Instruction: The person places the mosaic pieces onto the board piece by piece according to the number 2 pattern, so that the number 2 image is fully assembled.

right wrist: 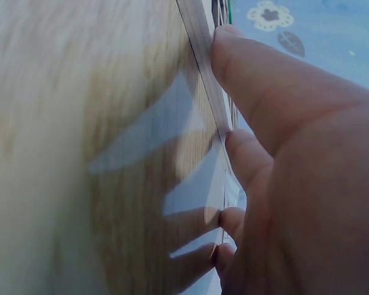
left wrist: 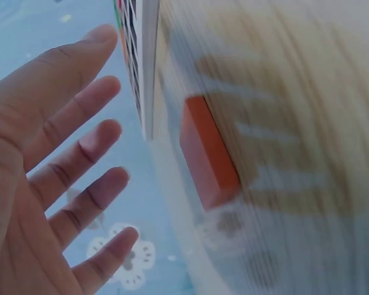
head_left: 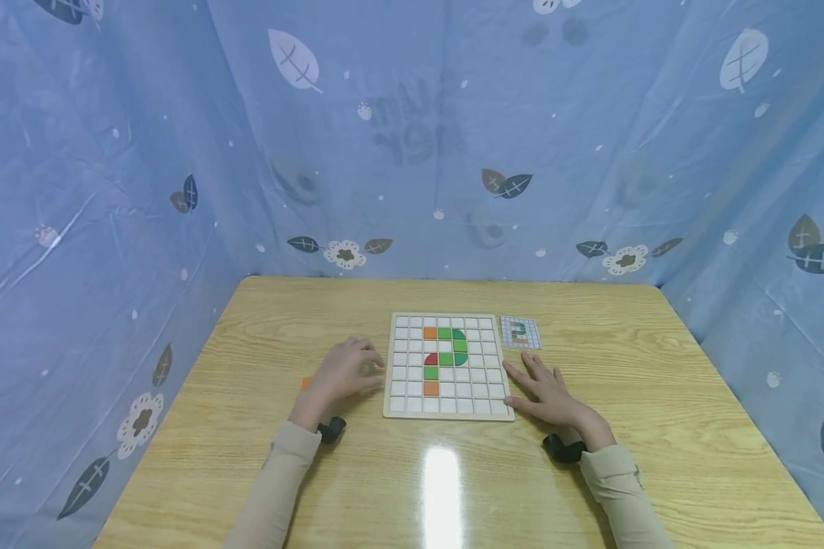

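A square white grid board with a pale wooden rim lies flat on the table. Orange, green and red tiles form a hooked figure on it. My left hand hovers just left of the board, fingers apart and holding nothing. Below that hand, an orange block lies on the table in the left wrist view; the hand partly hides orange in the head view. My right hand is spread, its thumb and fingertips at the board's right edge.
A small pattern card lies beyond my right hand, beside the board's upper right corner. The wooden table is bordered at the back and sides by a blue curtain with leaves and flowers. Light glares off the table's front.
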Tool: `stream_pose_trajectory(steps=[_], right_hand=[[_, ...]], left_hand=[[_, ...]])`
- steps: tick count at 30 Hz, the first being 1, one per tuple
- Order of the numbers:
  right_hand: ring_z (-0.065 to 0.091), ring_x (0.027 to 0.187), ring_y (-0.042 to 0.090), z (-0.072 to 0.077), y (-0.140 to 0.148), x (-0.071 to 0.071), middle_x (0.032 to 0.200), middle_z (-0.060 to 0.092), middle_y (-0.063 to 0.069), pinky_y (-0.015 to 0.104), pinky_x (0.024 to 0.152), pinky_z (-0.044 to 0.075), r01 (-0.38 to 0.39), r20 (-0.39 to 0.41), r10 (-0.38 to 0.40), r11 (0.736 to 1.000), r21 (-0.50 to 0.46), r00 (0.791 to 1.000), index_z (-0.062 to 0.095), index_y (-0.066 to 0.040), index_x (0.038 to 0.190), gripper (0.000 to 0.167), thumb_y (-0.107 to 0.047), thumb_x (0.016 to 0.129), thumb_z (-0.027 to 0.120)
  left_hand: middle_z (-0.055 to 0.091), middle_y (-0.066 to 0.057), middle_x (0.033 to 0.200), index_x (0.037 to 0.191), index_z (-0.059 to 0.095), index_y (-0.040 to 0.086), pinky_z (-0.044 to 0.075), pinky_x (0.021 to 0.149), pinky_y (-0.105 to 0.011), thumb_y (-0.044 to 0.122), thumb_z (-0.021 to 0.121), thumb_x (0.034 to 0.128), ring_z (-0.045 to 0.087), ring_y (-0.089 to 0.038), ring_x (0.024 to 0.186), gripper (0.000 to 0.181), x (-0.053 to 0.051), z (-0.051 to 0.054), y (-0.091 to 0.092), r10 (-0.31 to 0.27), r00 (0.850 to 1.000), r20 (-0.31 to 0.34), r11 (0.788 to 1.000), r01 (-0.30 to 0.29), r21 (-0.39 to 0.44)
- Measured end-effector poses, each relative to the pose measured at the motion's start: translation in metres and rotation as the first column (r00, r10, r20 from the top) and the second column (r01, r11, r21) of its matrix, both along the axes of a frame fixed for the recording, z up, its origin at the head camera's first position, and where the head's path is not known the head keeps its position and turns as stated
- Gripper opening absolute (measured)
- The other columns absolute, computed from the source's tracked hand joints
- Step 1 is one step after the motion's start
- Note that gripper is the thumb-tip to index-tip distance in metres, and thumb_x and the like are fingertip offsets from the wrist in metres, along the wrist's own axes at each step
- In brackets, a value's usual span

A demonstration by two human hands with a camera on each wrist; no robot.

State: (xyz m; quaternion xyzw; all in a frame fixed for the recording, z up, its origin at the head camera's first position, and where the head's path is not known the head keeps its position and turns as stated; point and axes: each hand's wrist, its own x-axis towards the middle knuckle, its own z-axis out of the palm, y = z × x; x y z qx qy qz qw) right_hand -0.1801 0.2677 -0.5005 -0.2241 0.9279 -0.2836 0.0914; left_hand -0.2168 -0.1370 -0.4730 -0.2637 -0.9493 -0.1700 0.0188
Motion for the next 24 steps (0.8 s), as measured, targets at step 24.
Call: stream_pose_trajectory(steps=[24], right_hand=[[-0.002, 0.138, 0.045, 0.001, -0.001, 0.000, 0.153, 0.005, 0.023, 0.067, 0.102, -0.009, 0.012, 0.032, -0.012, 1.000, 0.004, 0.999, 0.026, -0.016, 0.147, 0.068, -0.042, 0.091, 0.054]], left_hand=[[0.061, 0.003, 0.101, 0.103, 0.069, 0.018, 0.042, 0.088, -0.047, 0.043, 0.073, 0.0752, 0.052, -0.020, 0.097, 0.037, 0.009, -0.004, -0.056, 0.061, 0.998, -0.001, 0.998, -0.061, 0.026]])
